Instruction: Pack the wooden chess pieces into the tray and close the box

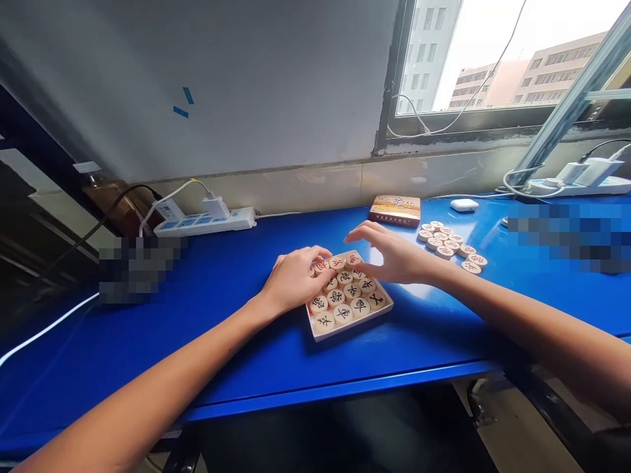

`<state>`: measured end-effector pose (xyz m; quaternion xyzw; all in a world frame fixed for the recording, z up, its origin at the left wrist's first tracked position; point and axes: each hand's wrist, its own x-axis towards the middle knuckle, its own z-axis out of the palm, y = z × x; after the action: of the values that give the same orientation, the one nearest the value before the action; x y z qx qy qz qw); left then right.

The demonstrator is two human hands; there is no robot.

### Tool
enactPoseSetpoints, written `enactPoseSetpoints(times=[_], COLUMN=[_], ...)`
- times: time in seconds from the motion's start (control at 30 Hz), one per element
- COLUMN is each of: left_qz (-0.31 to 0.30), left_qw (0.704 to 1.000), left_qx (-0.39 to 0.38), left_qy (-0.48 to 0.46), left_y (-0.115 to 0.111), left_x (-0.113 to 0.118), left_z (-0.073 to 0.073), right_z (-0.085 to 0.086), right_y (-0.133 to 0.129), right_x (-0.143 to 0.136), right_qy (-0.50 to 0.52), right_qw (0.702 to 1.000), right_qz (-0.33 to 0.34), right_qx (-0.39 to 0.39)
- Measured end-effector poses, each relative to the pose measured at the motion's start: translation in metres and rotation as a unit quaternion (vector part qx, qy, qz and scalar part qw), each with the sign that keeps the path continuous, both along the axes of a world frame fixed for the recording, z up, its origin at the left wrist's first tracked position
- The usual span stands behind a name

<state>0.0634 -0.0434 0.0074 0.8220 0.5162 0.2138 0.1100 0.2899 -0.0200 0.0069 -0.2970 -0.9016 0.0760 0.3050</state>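
Note:
A shallow square wooden box (353,326) sits on the blue table (236,328), filled with round wooden chess pieces (351,295) marked in black and red. My left hand (294,279) rests on the box's left side, fingers curled over a red-marked piece (321,266) at the back-left corner. My right hand (392,253) hovers over the back-right part of the box, fingers spread, nothing visibly held.
Several loose chess pieces (449,245) lie to the right of the box. A brown box lid (395,209) and a white mouse (464,204) sit behind them. A white power strip (207,222) with cables lies at the back left. The table's front edge is near.

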Motion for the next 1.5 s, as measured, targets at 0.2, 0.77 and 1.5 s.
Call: enactPoseSetpoints(times=[0.2,0.77,1.5], left_qz=[-0.065,-0.139,-0.143], left_qw=[0.997,0.982,0.981], left_qx=[-0.034,-0.02,-0.027], left_qy=[0.03,0.124,0.124], left_y=[0.002,0.005,0.005], left_x=[-0.014,-0.031,-0.031], left_z=[0.004,0.008,0.01], right_z=[-0.008,0.001,-0.008], right_y=[0.003,0.055,0.007], right_x=[0.002,0.13,0.037], right_qy=[-0.003,-0.204,-0.176], right_qw=[0.999,0.902,0.981], right_qz=[-0.051,-0.341,-0.063], right_qx=[-0.012,-0.169,-0.058])
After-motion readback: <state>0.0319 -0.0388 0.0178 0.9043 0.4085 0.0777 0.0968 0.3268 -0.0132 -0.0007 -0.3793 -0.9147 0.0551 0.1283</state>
